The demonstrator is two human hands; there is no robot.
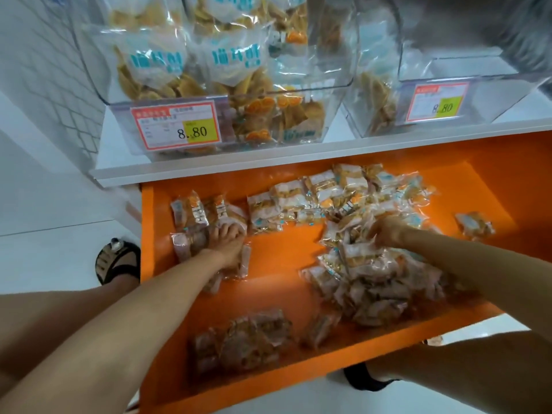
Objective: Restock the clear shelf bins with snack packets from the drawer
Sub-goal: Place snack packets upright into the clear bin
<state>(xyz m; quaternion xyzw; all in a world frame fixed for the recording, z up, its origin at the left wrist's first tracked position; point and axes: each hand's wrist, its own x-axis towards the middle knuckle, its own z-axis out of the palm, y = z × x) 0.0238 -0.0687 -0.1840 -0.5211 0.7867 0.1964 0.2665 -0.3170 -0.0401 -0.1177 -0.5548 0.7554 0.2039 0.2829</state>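
Orange drawer (277, 258) is reached into by both hands: a small bundle of snack packets (194, 237) at the drawer's left side is gripped by the left hand (228, 245), fingers curled over it; the right hand (385, 231) is buried in the big heap (373, 282) at the right, grip cannot be told. More packets are scattered along the back and front. Just above, two clear bins are carried on a white shelf (209, 171): the left bin (118, 121) is filled with packets, and a few are held in the right bin (493, 94) at its left end. An 8.80 price tag (176, 127) is fixed on each.
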